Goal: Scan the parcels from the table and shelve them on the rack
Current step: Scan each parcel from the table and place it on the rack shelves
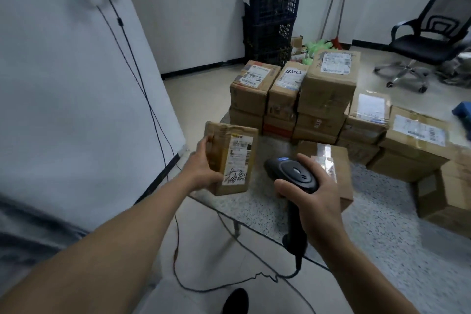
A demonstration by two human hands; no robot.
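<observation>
The left hand [204,164] is gripping a small cardboard parcel [230,158] by its side above the desk's [369,224] left edge; it is probably light and stiff. The right hand [316,199] is clutching the barcode scanner [293,173].

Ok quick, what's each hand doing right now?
Left hand: holding a small parcel.
Right hand: gripping the scanner.

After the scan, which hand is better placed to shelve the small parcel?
Left: the left hand grips the small parcel, while the right hand is occupied holding the scanner.
</observation>
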